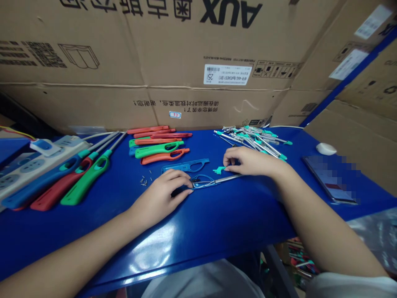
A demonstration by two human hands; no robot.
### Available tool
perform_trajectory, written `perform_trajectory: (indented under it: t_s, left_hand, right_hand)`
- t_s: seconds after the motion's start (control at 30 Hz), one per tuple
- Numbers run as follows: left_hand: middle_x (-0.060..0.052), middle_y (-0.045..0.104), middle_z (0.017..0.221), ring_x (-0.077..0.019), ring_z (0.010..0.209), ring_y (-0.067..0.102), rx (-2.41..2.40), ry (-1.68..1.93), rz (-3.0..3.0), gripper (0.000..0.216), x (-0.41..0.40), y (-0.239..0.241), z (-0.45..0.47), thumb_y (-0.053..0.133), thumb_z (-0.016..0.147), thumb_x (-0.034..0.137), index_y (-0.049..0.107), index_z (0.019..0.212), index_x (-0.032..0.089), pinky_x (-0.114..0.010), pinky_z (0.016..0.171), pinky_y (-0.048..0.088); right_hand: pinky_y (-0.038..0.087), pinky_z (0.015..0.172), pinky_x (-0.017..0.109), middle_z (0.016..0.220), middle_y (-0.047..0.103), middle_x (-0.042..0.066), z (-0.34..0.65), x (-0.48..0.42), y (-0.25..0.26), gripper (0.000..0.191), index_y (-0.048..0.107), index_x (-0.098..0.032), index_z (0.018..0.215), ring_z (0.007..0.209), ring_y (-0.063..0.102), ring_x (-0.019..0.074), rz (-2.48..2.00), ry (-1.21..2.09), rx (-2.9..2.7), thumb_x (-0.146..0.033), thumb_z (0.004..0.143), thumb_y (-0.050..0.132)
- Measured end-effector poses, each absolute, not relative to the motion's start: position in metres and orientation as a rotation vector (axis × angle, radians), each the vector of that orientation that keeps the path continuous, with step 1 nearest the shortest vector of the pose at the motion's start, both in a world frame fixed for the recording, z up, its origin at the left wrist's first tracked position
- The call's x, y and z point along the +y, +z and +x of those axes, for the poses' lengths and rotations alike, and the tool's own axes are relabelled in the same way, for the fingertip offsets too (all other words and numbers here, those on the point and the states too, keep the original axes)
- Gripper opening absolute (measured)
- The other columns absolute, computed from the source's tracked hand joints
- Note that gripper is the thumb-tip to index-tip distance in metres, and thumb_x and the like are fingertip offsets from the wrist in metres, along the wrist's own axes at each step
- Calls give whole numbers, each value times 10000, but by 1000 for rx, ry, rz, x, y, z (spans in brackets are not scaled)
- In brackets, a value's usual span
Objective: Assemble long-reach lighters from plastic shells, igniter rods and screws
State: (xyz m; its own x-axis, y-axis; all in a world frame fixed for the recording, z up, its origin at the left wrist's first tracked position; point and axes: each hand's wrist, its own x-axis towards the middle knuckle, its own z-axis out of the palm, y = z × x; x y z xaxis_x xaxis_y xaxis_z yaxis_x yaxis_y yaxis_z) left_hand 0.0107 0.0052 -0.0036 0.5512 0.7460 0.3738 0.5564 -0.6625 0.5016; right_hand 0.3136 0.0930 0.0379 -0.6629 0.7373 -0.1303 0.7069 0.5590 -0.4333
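Observation:
My left hand rests on the blue table, fingers curled over a blue lighter handle shell with a metal tube running out to the right. My right hand pinches a small teal trigger piece against the table just beyond that tube. Another empty blue half shell lies right behind my left hand. Tiny screws are scattered to the left of it.
A pile of orange, green and blue handle shells lies at the back centre. Three assembled long lighters and a white power strip sit left. Metal tubes with teal tips are heaped back right; a phone and cardboard boxes stand beyond.

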Motion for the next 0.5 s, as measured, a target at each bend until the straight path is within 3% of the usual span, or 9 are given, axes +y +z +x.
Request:
perform_trajectory:
  t_s: [0.17, 0.3, 0.5]
  left_hand:
    - [-58, 715, 1099, -228, 1060, 651, 1099, 808, 2450, 107, 4, -3, 12, 625, 968, 236, 678, 1058, 212, -414, 970, 543]
    - [-75, 691, 1171, -237, 1119, 632, 1082, 770, 2467, 196, 4, -1, 13, 564, 1005, 256, 680, 1160, 226, -428, 1014, 525]
    - [-100, 627, 1292, -270, 1212, 568, 1057, 670, 2527, 339, 2, -4, 13, 477, 1035, 216, 640, 1326, 275, -495, 1062, 478]
  right_hand:
    - [483, 750, 295, 1039, 664, 70, 306, 88, 37, 251, 654, -190, 1064, 856, 593, 183, -1121, 731, -2700, -319, 860, 725]
    - [464, 712, 288, 979, 652, 66, 297, 88, 33, 206, 664, -192, 999, 811, 578, 177, -1078, 725, -2689, -386, 931, 659]
    - [462, 719, 295, 973, 633, 72, 293, 91, 27, 160, 648, -185, 966, 801, 574, 176, -1018, 731, -2697, -315, 985, 557]
